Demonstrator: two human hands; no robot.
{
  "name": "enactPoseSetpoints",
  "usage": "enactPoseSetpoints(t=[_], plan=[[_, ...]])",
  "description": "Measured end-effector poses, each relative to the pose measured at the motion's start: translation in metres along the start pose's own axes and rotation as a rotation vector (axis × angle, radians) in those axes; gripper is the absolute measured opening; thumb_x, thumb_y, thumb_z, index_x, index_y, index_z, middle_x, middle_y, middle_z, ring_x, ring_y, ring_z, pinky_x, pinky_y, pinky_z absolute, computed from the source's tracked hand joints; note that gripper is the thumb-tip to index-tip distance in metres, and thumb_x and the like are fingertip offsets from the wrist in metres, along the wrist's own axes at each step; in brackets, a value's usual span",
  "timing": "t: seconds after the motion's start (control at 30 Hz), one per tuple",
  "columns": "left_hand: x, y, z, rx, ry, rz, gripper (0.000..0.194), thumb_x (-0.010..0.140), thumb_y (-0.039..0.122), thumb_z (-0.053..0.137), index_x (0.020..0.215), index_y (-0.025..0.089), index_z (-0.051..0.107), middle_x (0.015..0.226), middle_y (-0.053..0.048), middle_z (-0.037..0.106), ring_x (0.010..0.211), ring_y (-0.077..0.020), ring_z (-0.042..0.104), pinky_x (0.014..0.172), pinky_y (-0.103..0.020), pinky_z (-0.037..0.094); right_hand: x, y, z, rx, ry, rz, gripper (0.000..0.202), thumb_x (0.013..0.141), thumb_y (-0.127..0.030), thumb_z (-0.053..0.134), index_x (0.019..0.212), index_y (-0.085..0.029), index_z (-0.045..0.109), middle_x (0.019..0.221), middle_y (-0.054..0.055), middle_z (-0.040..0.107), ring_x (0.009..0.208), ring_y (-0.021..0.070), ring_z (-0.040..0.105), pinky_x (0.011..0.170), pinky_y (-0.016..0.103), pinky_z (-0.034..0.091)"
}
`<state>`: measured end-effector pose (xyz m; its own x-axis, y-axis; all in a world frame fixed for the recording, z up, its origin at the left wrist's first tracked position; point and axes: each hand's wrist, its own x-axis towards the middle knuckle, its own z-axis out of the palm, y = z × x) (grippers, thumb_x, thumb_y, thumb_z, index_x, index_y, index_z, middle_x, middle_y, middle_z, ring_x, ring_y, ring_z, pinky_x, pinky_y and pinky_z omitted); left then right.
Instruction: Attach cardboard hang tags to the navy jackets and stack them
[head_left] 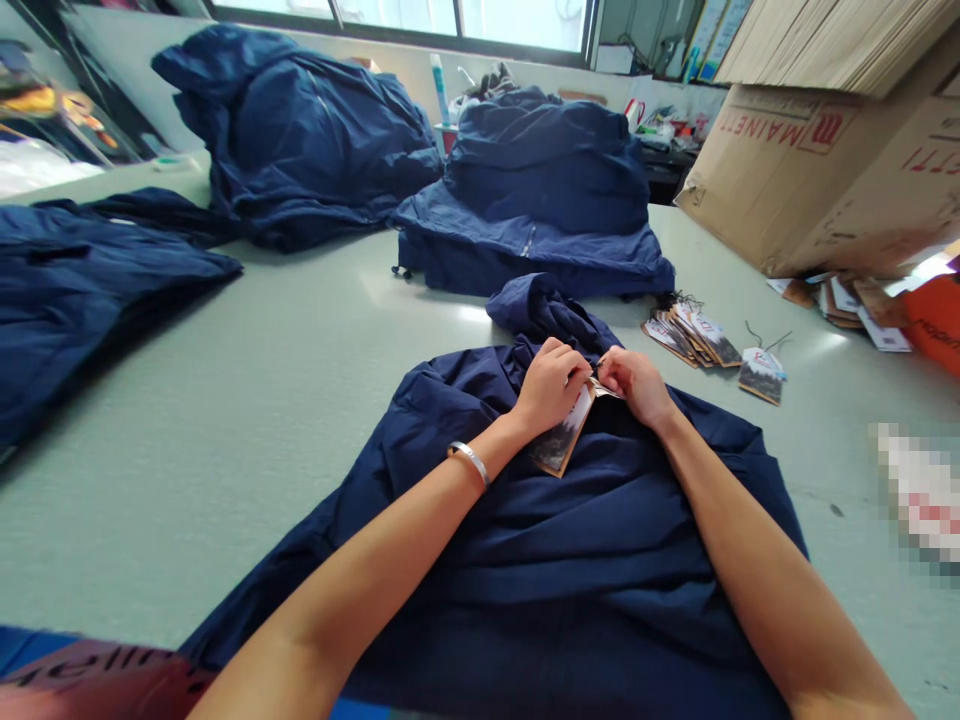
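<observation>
A navy jacket (pixel 570 560) lies spread on the pale green table in front of me, its hood (pixel 544 305) pointing away. At the collar, my left hand (pixel 553 385) is closed with a printed hang tag (pixel 562 440) hanging under its fingers. My right hand (pixel 637 385) is pinched beside it, close to the neck of the jacket and a small white label (pixel 602 388). What lies between the right fingertips is too small to make out. A silver bracelet (pixel 469 463) circles my left wrist.
Right of the jacket are a fanned stack of hang tags (pixel 694 333) and a single tag (pixel 761 375) with a string. Folded navy jackets (pixel 540 200) are piled behind, with more navy garments (pixel 300 140) at left. Cardboard boxes (pixel 795 180) stand at the right.
</observation>
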<state>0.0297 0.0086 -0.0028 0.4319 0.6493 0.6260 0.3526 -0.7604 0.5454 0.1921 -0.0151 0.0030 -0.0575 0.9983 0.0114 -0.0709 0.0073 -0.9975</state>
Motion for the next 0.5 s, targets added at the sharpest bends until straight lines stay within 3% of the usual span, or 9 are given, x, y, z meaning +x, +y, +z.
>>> enactPoseSetpoints(t=[0.1, 0.23, 0.33, 0.5], plan=[[0.001, -0.002, 0.005, -0.214, 0.054, -0.263, 0.017, 0.083, 0.024, 0.059, 0.068, 0.017, 0.065, 0.068, -0.003, 0.064, 0.073, -0.0169, 0.053, 0.072, -0.032, 0.045, 0.002, -0.004, -0.004, 0.125, -0.026, 0.047, 0.061, 0.074, -0.078, 0.044, 0.056, -0.02, 0.054, 0.045, -0.002, 0.041, 0.041, 0.0098, 0.032, 0.043, 0.026, 0.019], [0.003, -0.004, 0.005, -0.665, 0.098, -0.629, 0.023, 0.076, 0.038, 0.066, 0.071, 0.015, 0.068, 0.063, 0.0, 0.061, 0.057, -0.0105, 0.048, 0.056, -0.025, 0.038, 0.003, -0.005, -0.005, 0.201, -0.012, 0.035, 0.066, 0.071, -0.084, 0.045, 0.054, -0.02, 0.053, 0.046, -0.001, 0.042, 0.041, 0.0103, 0.034, 0.042, 0.026, 0.018], [0.004, -0.004, 0.0, -0.834, 0.131, -0.732, 0.031, 0.066, 0.044, 0.074, 0.073, 0.014, 0.07, 0.066, -0.001, 0.063, 0.058, -0.0095, 0.049, 0.055, -0.023, 0.037, 0.003, -0.004, -0.005, 0.22, 0.009, 0.025, 0.063, 0.072, -0.08, 0.05, 0.054, -0.02, 0.054, 0.046, -0.001, 0.044, 0.041, 0.0102, 0.035, 0.041, 0.026, 0.019], [0.005, -0.004, -0.005, -0.903, 0.132, -0.754, 0.034, 0.061, 0.045, 0.08, 0.066, 0.014, 0.068, 0.068, -0.002, 0.063, 0.061, -0.0092, 0.051, 0.058, -0.022, 0.038, 0.002, -0.002, -0.004, 0.237, 0.014, 0.008, 0.063, 0.074, -0.079, 0.049, 0.054, -0.019, 0.056, 0.046, 0.0, 0.046, 0.04, 0.0097, 0.037, 0.041, 0.025, 0.021]])
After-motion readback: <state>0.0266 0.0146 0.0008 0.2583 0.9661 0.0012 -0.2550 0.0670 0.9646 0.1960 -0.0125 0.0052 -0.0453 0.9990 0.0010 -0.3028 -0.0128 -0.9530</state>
